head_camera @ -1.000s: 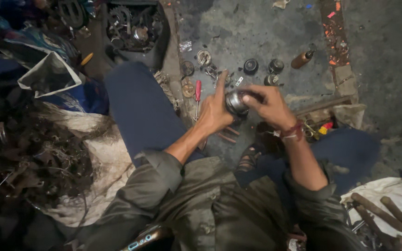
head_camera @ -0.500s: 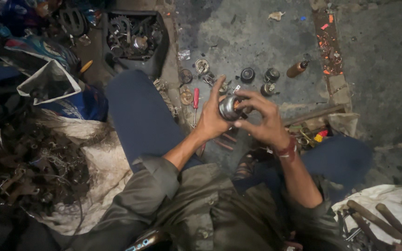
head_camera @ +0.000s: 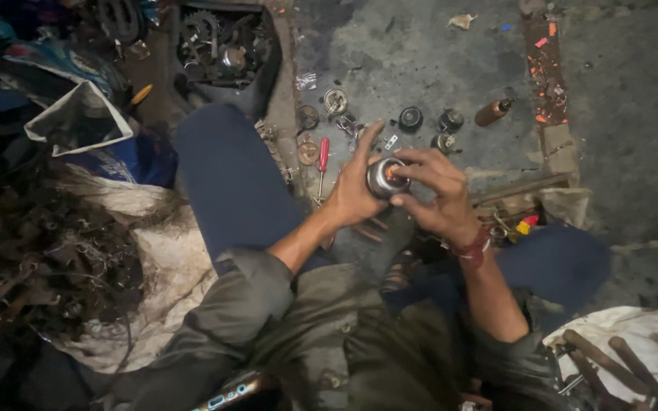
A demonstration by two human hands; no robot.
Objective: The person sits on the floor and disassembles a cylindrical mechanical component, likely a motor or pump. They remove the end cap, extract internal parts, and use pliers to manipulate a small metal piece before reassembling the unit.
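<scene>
On the grimy concrete floor (head_camera: 436, 68), between the seated person's knees, the left hand (head_camera: 356, 190) cups a round metal bearing housing (head_camera: 386, 176); the right hand (head_camera: 439, 194) pinches its rim, both closed on it. Greasy fingers could let it slip among the loose gears (head_camera: 409, 118). Its underside stays hidden.

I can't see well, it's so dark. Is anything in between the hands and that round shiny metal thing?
Nothing visible. The left hand and right hand both hold the metal part directly, fingers touching it, above the floor.
</scene>
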